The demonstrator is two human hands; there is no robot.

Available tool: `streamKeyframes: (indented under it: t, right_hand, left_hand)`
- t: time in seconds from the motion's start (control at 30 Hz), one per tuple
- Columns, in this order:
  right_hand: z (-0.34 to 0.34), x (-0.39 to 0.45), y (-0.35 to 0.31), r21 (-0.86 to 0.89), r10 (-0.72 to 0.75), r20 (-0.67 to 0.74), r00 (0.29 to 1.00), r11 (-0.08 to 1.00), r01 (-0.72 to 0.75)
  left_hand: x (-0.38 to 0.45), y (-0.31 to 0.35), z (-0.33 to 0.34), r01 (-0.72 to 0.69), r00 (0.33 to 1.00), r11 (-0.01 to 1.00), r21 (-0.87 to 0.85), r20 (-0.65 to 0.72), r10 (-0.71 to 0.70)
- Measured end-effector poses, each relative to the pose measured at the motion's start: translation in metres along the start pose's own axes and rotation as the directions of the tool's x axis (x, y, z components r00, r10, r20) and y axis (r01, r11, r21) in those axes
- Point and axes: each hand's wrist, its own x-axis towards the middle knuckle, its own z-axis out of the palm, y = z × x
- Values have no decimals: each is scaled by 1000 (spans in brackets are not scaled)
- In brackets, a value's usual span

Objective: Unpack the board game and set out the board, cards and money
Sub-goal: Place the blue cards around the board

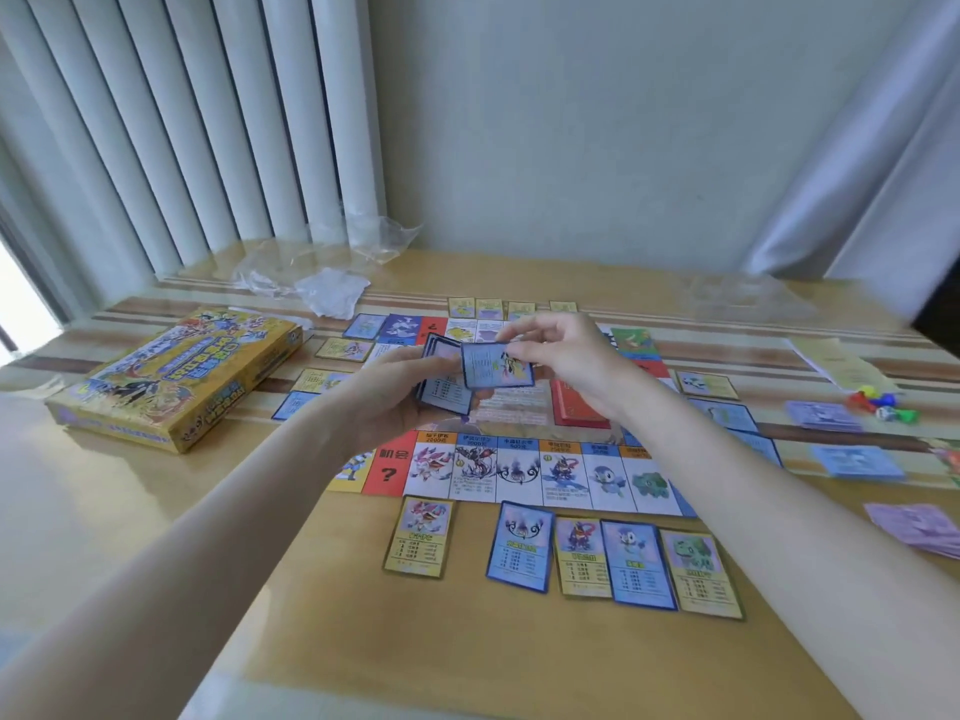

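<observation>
I see a wooden table (156,537) by blinds (182,122) | board (519,472) lies flat, centre | left hand (387,392) grips card stack (441,394) | right hand (563,356) pinches one card (496,365) above board

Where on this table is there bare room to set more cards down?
Bare tabletop lies near the front edge, below the row of five cards, and at the left front, between the yellow game box and the board. The right side is crowded with money stacks and pawns.

board (519,475) middle hidden, money (919,532) cropped
</observation>
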Motion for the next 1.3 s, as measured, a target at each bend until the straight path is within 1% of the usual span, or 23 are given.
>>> streamKeyframes:
  t: [0.1, 0.2, 0.27, 0.33, 0.4, 0.43, 0.47, 0.57, 0.6, 0.67, 0.77, 0.83, 0.93, 1.1, 1.3]
  right_hand:
    - [-1, -6, -5, -94, -52, 45, 998, 994, 56]
    - [-2, -9, -7, -84, -55, 13, 998, 995, 56]
    - [-5, -10, -8, 17, -24, -31, 999, 1000, 25]
    - [-12, -11, -9, 166, 28, -51, 998, 986, -19]
    - [-20, -15, -9, 285, 78, -23, 997, 956, -68]
    - [-24, -18, -10, 309, 101, 8, 995, 946, -99]
    - [-27, -20, -8, 294, 127, 46, 991, 946, -135]
    - [-35, -25, 3, 133, 233, 183, 955, 957, -259]
    - [-37, -25, 7, 105, 254, 218, 942, 954, -281]
    - [-43, -25, 12, 89, 249, 240, 938, 957, -277]
    - [-53, -20, 15, 1, 206, 195, 959, 978, -210]
    - [-57, -17, 16, -39, 196, 168, 966, 981, -192]
    - [-64, -11, 18, -40, 192, 128, 973, 981, -188]
    - [-71, -1, 23, -6, 175, 103, 979, 984, -176]
    - [-73, 10, 29, 25, 183, 90, 979, 982, -186]
  left_hand:
    - [0, 3, 5, -3, 1000, 994, 108, -10, 4]
    - [2, 2, 10, -12, 1000, 993, 117, -11, 14]
    - [4, 0, 13, -46, 998, 992, 116, -40, 51]
    - [8, -1, 17, -87, 992, 993, 83, -85, 94]
    - [13, -2, 20, -98, 985, 995, 34, -140, 101]
    - [14, -3, 22, -86, 983, 996, 24, -159, 89]
    - [16, -3, 24, -61, 983, 998, 34, -170, 66]
    - [22, -9, 33, 74, 987, 983, 166, -154, -48]
    - [25, -11, 37, 106, 987, 975, 196, -143, -78]
    - [30, -11, 42, 127, 986, 968, 219, -132, -100]
    - [39, -8, 46, 109, 989, 960, 258, -120, -80]
    - [44, -7, 48, 100, 991, 955, 279, -108, -72]
    - [53, -8, 49, 99, 990, 953, 287, -122, -66]
    - [65, -7, 50, 86, 986, 958, 275, -159, -43]
    - [73, -5, 49, 99, 987, 956, 275, -150, -59]
